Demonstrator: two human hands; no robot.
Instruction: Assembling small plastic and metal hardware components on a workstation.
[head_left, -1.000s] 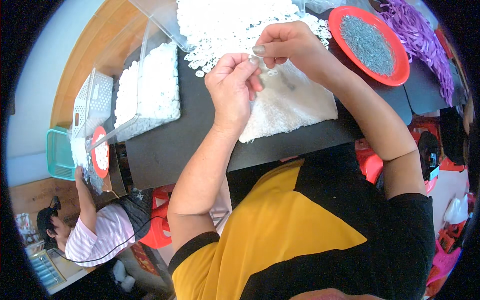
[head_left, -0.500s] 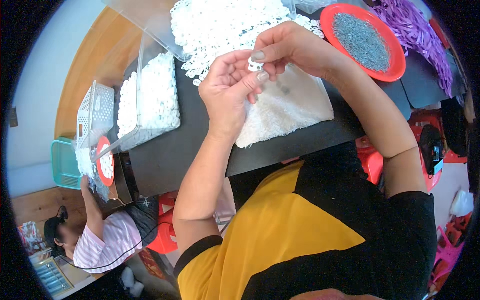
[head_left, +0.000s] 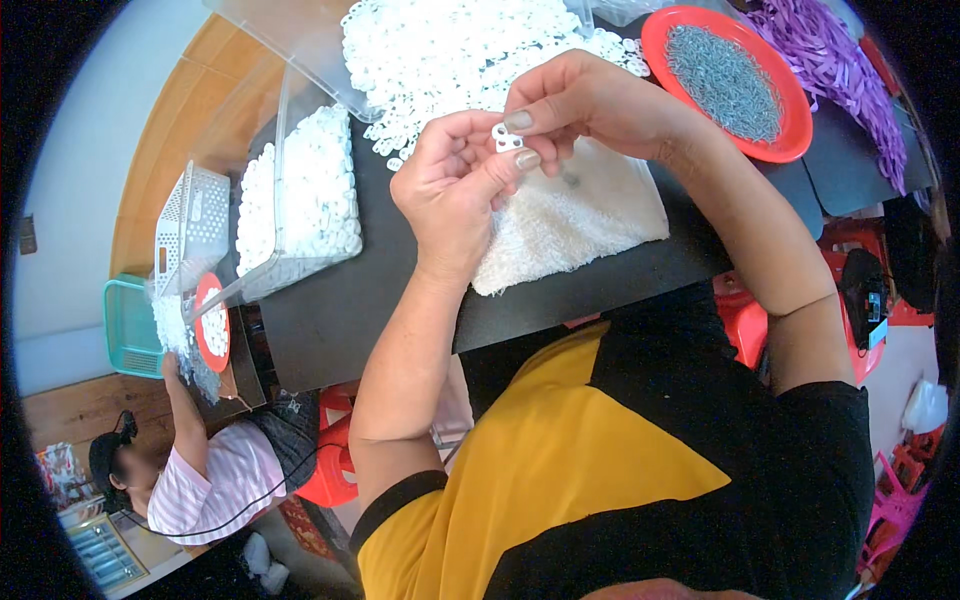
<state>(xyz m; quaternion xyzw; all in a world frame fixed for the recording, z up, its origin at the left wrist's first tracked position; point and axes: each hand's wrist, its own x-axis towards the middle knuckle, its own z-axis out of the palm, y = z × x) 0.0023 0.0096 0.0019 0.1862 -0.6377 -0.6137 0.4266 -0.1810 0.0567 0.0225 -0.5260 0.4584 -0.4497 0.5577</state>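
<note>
The small piece [head_left: 509, 140] at my fingertips is white, like the heap [head_left: 440, 60] beyond my left hand [head_left: 446, 190]. The cloth [head_left: 575, 238] beneath is cream with a greyish smudge, the surface [head_left: 330, 340] black. Past my right hand [head_left: 605, 100], a red plate [head_left: 797, 115] carries silvery grey bits [head_left: 725, 85], beside purple strips [head_left: 835, 75]. My shirt [head_left: 590, 440] is black and mustard yellow; left of my left hand, a co-worker's top [head_left: 225, 480] is striped pink and white.

The right hand [head_left: 590, 100] partly hides the white piece [head_left: 509, 147].

The left hand [head_left: 447, 187] and right hand [head_left: 595, 103] pinch a small white piece [head_left: 506, 138], perhaps plastic, above a pale cloth [head_left: 578, 225] on the dark table [head_left: 330, 340].
</note>
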